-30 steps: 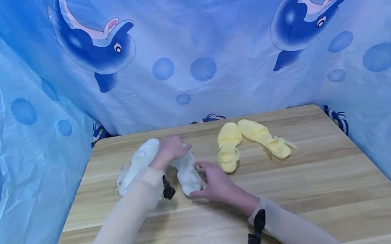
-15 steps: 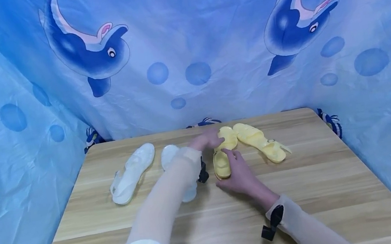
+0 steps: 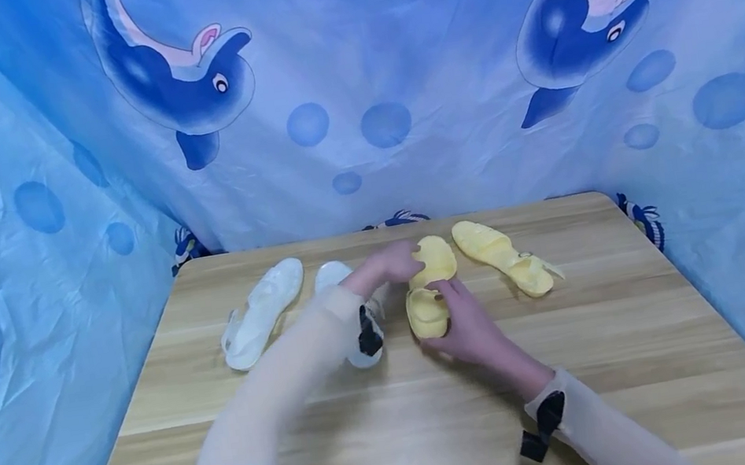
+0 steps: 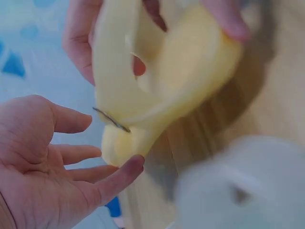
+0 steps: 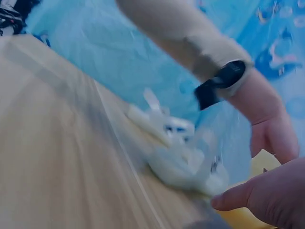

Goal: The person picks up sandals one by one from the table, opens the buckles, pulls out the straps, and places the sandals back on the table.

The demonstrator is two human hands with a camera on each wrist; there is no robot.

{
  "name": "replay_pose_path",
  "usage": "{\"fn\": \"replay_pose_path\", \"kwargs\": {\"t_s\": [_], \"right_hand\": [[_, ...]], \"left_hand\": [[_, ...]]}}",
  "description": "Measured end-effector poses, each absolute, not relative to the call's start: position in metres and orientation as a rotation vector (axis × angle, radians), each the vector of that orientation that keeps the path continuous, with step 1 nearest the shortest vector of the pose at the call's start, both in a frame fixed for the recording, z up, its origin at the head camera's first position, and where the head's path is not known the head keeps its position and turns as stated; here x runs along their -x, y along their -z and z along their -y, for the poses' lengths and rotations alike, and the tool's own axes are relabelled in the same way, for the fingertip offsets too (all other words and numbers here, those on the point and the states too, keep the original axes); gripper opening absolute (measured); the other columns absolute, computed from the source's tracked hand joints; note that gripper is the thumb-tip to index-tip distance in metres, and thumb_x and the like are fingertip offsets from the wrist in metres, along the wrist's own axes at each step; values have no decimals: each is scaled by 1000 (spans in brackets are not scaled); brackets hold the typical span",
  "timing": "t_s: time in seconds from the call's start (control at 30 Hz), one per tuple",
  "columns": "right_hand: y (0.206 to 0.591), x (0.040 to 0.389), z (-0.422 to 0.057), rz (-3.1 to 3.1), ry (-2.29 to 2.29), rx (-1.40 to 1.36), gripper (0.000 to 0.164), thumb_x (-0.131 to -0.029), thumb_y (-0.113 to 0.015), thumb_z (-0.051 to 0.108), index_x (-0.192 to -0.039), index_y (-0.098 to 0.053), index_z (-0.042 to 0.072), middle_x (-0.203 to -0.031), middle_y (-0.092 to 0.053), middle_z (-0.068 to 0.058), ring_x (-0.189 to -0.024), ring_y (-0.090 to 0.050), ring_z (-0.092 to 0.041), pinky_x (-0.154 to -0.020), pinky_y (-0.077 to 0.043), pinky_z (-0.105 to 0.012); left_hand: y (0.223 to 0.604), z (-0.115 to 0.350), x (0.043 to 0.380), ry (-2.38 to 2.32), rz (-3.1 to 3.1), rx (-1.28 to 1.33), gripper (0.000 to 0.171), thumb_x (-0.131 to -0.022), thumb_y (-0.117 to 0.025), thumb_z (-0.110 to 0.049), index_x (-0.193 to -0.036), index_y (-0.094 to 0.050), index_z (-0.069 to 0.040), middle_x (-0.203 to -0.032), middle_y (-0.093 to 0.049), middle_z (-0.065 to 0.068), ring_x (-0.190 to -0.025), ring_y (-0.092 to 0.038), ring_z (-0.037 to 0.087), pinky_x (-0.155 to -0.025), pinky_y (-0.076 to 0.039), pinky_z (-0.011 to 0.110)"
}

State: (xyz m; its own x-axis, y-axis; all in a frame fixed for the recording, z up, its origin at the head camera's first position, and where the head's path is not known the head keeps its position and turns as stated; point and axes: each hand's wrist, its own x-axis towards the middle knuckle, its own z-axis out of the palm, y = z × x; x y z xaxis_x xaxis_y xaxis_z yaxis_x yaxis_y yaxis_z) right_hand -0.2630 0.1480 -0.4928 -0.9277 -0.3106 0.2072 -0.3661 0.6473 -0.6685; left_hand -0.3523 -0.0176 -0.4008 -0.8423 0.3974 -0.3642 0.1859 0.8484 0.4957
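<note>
My right hand (image 3: 470, 327) grips the heel end of the left yellow sandal (image 3: 435, 257), thumb on the near side and fingers over the far side. Close to the toe end, my left hand (image 3: 394, 263) lies along the sandal's left side. In the left wrist view, the left hand's (image 4: 57, 162) fingers are loosely extended and reach the sandal's toe end near the dark buckle (image 4: 110, 119). The other yellow sandal (image 3: 501, 258) lies to the right, untouched. Part of a white sandal (image 3: 331, 274) is hidden beneath my left forearm.
A second white sandal (image 3: 265, 311) lies slanted at the left of the wooden table (image 3: 401, 435). Blue curtains (image 3: 346, 45) with dolphin prints hang behind and along both sides of the table. Black straps (image 3: 550, 414) circle my wrists.
Both hands have moved right, from the right-hand white sandal to the left yellow one. The right hand has taken hold of its heel. The white sandal now lies released.
</note>
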Motion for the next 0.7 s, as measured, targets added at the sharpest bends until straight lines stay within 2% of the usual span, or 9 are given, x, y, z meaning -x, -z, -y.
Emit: {"fn": "replay_pose_path", "kwargs": {"t_s": [0.13, 0.23, 0.37, 0.47, 0.5, 0.57, 0.7], "right_hand": [[475, 232, -156, 2832, -1122, -613, 89, -68, -101, 25, -141, -53, 11, -137, -59, -14, -123, -63, -32, -106, -58, -52], [465, 207, -164, 2840, -1088, -668, 92, -64, -103, 27, -140, -54, 12, -137, -61, -12, -121, -64, -30, -104, -59, -51], [465, 179, -174, 2822, -1030, -717, 93, -59, -105, 31, -137, -56, 15, -134, -63, -7, -116, -66, -26, -99, -61, -48], [473, 163, -178, 2805, -996, -738, 93, -57, -106, 34, -134, -57, 16, -129, -64, -1, -111, -66, -20, -94, -63, -42], [477, 159, -178, 2805, -988, -737, 93, -57, -106, 34, -133, -57, 16, -127, -64, 0, -110, -66, -18, -93, -63, -40], [484, 152, -176, 2810, -986, -743, 92, -56, -106, 35, -131, -57, 16, -125, -63, 2, -107, -65, -15, -90, -63, -36], [495, 144, -171, 2854, -954, -773, 94, -56, -105, 42, -132, -56, 15, -126, -61, 1, -103, -64, -13, -85, -62, -33]], "left_hand": [[400, 23, 333, -564, -2562, -540, 56, -111, -51, -23, -162, -40, -5, -170, -42, 14, -160, -36, 31, -133, -31, 44], [398, 25, 305, -612, -2530, -580, 57, -110, -53, -24, -162, -40, -6, -169, -42, 15, -160, -36, 32, -133, -30, 47], [402, 24, 268, -705, -2476, -589, 59, -109, -56, -25, -163, -39, -8, -170, -41, 14, -161, -34, 32, -134, -27, 48], [412, 26, 246, -757, -2468, -599, 60, -109, -57, -26, -163, -39, -9, -168, -43, 14, -159, -38, 30, -133, -31, 47], [417, 27, 239, -776, -2467, -613, 59, -109, -57, -25, -163, -40, -8, -161, -53, 16, -151, -49, 31, -129, -38, 46], [427, 32, 225, -839, -2464, -630, 60, -108, -58, -23, -163, -40, -6, -138, -68, 23, -124, -68, 32, -111, -55, 45], [448, 44, 196, -944, -2538, -623, 60, -104, -63, -19, -158, -44, -2, -124, -70, 25, -105, -69, 33, -97, -60, 43]]}}
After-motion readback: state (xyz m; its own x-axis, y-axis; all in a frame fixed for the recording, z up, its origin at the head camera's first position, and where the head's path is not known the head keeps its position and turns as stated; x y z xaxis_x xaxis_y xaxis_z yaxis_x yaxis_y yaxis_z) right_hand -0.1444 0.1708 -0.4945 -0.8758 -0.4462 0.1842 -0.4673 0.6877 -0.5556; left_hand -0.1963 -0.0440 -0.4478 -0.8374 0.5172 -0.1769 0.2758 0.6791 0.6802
